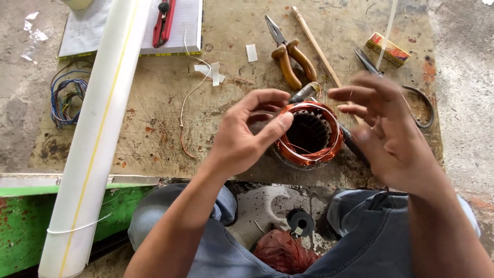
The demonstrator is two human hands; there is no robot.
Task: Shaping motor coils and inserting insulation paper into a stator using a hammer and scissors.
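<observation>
At centre frame, a stator [309,135] wound with copper wire sits on the worn surface [170,123], the left hand [247,135] touching its rim with fingers loosely curled, clamped on nothing visible. The right hand [386,131] hovers just beside it, fingers spread apart. Pliers [289,54] lie above.

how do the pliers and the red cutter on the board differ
The pliers lie on the bare wooden board, jaws shut and pointing away, with two spread tan handles. The red cutter rests on a white pad farther left, as one slim straight body with a black end. The pliers are closer to the left hand at the copper-wound stator. Both lie untouched.
</observation>
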